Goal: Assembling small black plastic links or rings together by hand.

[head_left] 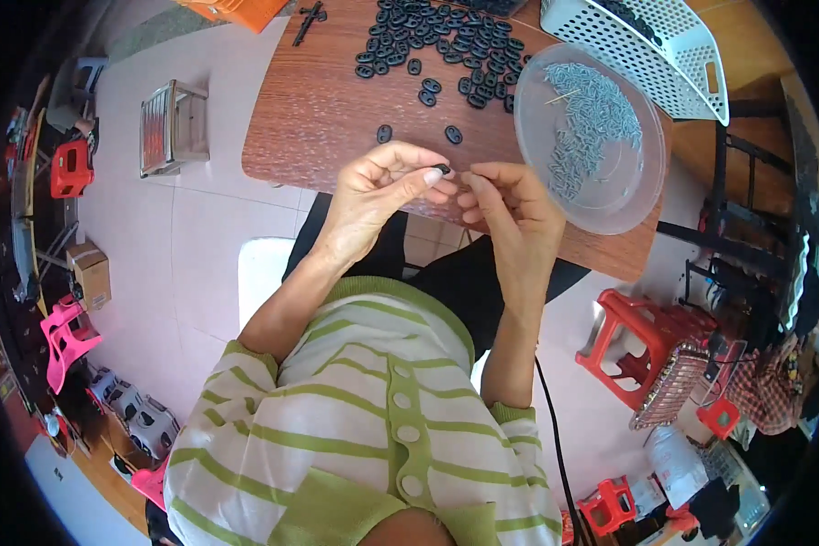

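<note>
Above the near edge of the brown table [309,118], my left hand [373,196] pinches a small black oval piece [442,169] between thumb and fingers. My right hand [516,205] is closed in a pinch close beside it; whatever its fingertips hold is too small to make out. Two more black oval pieces, each with two holes, lie just beyond my hands: one on the left [385,134] and one on the right [453,135]. Farther back spreads a large pile of the same pieces [414,36]. Right of my right hand stands a round clear plastic tub [642,196] holding many small grey screws [582,136].
A white perforated basket [651,64] with dark pieces inside stands at the back right. A dark cross-shaped tool [309,23] lies at the far left. Red stools [623,341] stand right of me, a metal-framed stool [173,127] to the left. A black cable [555,446] hangs at my right side.
</note>
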`<state>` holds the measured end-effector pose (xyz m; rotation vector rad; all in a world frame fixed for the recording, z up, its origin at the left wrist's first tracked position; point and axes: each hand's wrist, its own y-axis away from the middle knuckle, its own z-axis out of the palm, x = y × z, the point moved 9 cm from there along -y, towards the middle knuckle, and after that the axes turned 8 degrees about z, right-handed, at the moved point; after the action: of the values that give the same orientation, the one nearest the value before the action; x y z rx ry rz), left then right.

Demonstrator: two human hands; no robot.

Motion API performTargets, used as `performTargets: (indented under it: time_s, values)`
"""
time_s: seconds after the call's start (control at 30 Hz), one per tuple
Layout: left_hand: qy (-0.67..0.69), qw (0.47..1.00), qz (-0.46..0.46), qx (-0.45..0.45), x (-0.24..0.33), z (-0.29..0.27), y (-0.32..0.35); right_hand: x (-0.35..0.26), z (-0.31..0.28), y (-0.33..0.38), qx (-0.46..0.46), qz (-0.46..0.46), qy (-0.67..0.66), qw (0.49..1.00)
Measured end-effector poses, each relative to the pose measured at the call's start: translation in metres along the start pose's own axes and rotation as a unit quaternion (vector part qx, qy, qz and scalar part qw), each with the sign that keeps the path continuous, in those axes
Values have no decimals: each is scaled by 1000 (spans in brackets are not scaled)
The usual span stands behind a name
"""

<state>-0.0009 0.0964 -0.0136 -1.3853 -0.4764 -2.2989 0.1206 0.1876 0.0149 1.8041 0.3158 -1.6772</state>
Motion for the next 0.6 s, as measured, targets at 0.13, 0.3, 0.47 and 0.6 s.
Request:
performTargets:
  time_s: [0.13, 0.3, 0.47, 0.6]
  values:
    - [-37, 998, 28, 37, 1, -14, 4, -3, 8, 1, 1, -43, -4, 999]
    - [7, 999, -1, 41, 1, -12, 7, 19, 25, 0, -48, 50, -157, 985]
    - [55, 997, 2, 52, 1, -10, 7, 28, 30, -5, -40, 18, -174, 984]
    - [46, 998, 10, 48, 2, -11, 7, 30, 34, -6, -52, 18, -181, 982]
